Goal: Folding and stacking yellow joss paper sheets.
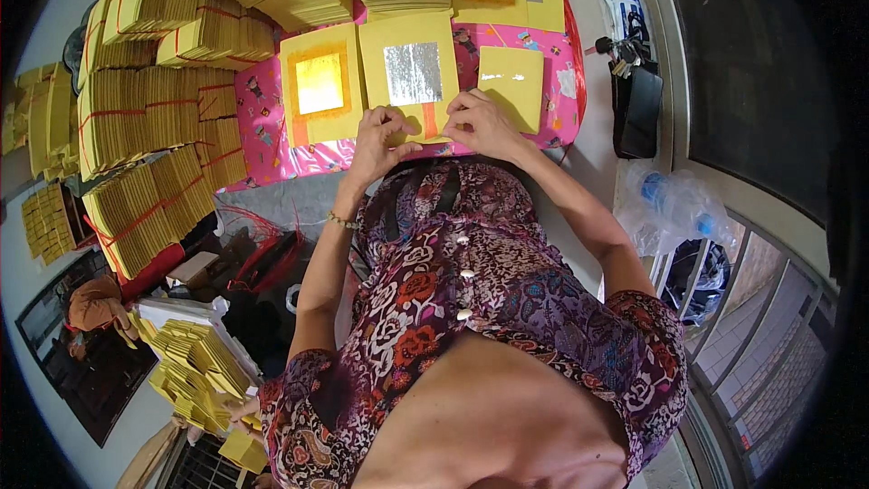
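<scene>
surface: pink patterned cloth (262,118) | right: curved window frame (674,100), dark glass | floor: grey (299,195)

This looks like a small home workshop for paper goods: tied bundles of yellow paper (145,109) pile up everywhere, foil-faced sheets (412,68) cover a pink cloth (262,118), and a window (769,299) runs alongside.

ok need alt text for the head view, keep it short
Both hands, left hand and right hand, pinch the near edge of a yellow paper sheet with a silver foil square on a pink cloth. Tied yellow paper bundles are stacked at the left.
</scene>
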Available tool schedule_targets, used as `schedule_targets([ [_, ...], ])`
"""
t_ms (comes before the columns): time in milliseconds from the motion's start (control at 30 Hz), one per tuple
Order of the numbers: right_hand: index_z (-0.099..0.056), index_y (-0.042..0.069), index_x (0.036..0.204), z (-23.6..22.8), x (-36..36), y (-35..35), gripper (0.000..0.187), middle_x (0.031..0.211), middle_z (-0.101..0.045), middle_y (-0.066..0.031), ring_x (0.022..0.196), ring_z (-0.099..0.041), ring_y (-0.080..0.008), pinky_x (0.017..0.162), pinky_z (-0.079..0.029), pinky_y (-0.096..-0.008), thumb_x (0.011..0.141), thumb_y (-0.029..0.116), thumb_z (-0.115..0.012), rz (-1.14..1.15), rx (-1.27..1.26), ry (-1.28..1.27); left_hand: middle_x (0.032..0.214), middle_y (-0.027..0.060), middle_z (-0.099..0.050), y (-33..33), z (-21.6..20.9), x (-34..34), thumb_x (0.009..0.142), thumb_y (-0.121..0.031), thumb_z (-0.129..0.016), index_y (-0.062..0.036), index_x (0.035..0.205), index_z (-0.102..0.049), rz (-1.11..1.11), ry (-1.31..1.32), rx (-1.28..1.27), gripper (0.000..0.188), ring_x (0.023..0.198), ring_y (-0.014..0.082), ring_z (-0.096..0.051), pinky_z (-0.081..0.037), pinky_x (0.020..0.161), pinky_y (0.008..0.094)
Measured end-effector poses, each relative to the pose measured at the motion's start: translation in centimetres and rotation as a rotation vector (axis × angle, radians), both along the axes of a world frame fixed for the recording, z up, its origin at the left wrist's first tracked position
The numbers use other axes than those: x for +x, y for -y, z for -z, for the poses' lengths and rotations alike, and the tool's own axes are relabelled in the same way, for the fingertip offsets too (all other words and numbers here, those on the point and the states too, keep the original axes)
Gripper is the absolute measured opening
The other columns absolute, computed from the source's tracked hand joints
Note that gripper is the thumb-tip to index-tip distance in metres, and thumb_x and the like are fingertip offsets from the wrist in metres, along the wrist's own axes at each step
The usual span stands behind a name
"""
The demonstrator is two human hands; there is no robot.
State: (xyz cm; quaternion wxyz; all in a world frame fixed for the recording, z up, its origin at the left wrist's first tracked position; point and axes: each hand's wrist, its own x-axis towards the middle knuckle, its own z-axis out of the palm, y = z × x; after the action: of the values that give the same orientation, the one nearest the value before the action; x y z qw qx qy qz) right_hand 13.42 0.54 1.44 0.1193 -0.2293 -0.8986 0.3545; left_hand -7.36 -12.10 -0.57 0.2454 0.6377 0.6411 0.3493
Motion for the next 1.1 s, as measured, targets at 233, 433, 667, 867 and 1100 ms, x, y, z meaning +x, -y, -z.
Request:
schedule_targets([
  [233,-0.068,0.003,0.074,0.1,0.1,-0.2,0.017,0.090,-0.058,-0.0074,0.086,-0.052,-0.0235,0.077,-0.045,-0.0345,0.076,0.020,-0.068,0.008,-0.003,0.000,0.097,0.0068,-0.056,-0.2,0.3,0.2,0.062,-0.024,-0.082,-0.0068,0.090,-0.067,-0.001,-0.022,0.004,0.037,0.093,0.0263,-0.050,-0.043,0.082,0.0356],
  [433,-0.067,0.003,0.074,0.2,0.1,-0.4,0.017,0.089,-0.058,-0.0074,0.085,-0.052,-0.0238,0.076,-0.045,-0.0347,0.076,0.020,-0.068,0.006,-0.009,-0.009,0.097,0.0069,-0.056,-0.2,0.3,0.2,0.061,-0.024,-0.082,-0.0066,0.090,-0.066,-0.004,0.004,0.004,0.037,0.093,0.0262,-0.050,-0.043,0.082,0.0358],
  [667,-0.067,0.002,0.076,-0.1,0.0,-0.4,0.018,0.088,-0.062,-0.0087,0.081,-0.057,-0.0259,0.074,-0.046,-0.0362,0.078,0.020,-0.066,0.012,0.060,-0.026,0.096,0.0070,-0.055,-0.4,-0.1,0.4,0.063,-0.022,-0.082,-0.0063,0.093,-0.064,0.000,-0.002,0.009,0.039,0.093,0.0269,-0.051,-0.043,0.081,0.0360],
  [867,-0.068,0.004,0.085,-3.5,-0.9,0.0,0.021,0.096,-0.063,-0.0106,0.085,-0.062,-0.0289,0.073,-0.049,-0.0365,0.082,0.025,-0.066,0.124,-0.119,0.048,0.095,0.0108,-0.055,-0.8,-1.2,0.8,0.066,0.000,-0.066,-0.0046,0.100,-0.055,-0.011,-0.183,0.019,0.036,0.091,0.0327,-0.050,-0.044,0.079,0.0407],
  [1100,-0.022,0.005,0.142,-3.0,-1.3,-0.5,0.080,0.142,-0.032,-0.0138,0.131,-0.035,-0.0239,0.102,-0.038,-0.0368,0.081,0.020,-0.072,0.410,-0.431,-0.372,0.083,0.0155,-0.059,-1.7,-6.8,0.2,0.073,0.004,-0.058,-0.0022,0.100,-0.053,-0.173,-0.140,0.093,0.028,0.079,0.0351,-0.052,-0.044,0.069,0.0427],
])
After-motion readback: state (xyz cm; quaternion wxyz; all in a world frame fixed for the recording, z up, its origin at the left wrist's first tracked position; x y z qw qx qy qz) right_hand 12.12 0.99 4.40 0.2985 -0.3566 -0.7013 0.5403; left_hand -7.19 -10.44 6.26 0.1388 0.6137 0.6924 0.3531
